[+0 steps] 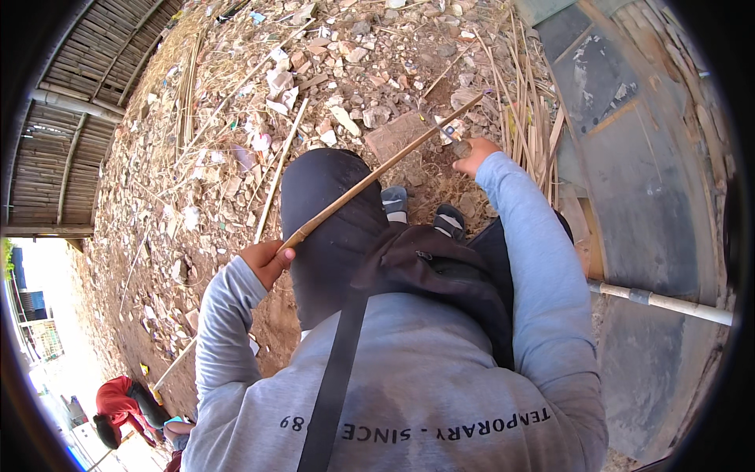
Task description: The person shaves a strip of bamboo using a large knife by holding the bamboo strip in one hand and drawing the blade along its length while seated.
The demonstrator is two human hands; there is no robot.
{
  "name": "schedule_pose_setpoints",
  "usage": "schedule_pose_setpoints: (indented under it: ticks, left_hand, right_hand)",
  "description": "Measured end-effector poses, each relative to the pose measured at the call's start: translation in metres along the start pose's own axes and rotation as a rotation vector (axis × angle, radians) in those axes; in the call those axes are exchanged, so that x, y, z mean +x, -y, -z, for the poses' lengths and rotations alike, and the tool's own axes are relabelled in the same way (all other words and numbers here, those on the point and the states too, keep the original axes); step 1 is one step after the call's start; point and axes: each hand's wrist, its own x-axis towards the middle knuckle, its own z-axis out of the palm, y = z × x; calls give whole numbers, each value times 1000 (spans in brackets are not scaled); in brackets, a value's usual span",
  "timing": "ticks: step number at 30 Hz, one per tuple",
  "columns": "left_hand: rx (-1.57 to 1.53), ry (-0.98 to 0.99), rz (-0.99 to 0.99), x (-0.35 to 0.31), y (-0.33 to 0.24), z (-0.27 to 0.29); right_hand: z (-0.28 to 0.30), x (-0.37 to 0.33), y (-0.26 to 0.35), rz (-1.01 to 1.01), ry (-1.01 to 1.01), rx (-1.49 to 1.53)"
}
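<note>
While our left hand (266,259) wraps its fingers closed around the near end of a long bamboo strip (377,175), the strip runs up and to the right across our dark-trousered knee toward the right hand (474,157). That right hand is clenched too, gripping a knife (450,130) whose blade meets the strip near its far end; how the edge sits against the bamboo is too small for us to make out. Much of the handle is buried inside the fist, and the fingers themselves are hidden behind the back of the hand.

Our own body blocks plenty: the grey sweatshirt and the black sling bag (436,271) with its strap cover the lap, and only the toes of two shoes (421,208) peek out beyond the knee.

No worktop, just bare ground (236,204), brown earth littered with broken stone, paper scraps and dry stalks. A bundle of split bamboo sticks (531,118) lies just right of the knife hand. Further right, a curved grey wall (629,157) bends away with the lens, and a pale pipe (668,303) pokes in from that side. Upper left, a slatted bamboo wall (71,134). Down in the lower left corner, a person in red (118,405) is bent over, partly cut off by the rim.
</note>
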Motion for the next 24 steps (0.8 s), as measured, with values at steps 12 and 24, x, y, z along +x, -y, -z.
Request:
schedule_pose_setpoints:
  ticks: [12, 24]
  left_hand:
    - [233, -60, -65, 1, -7, -5]
    - [61, -2, -87, -14, 0, 8]
  right_hand:
    - [4, -3, -4, -46, 140, -177]
    - [9, -16, 17, 105, 124, -122]
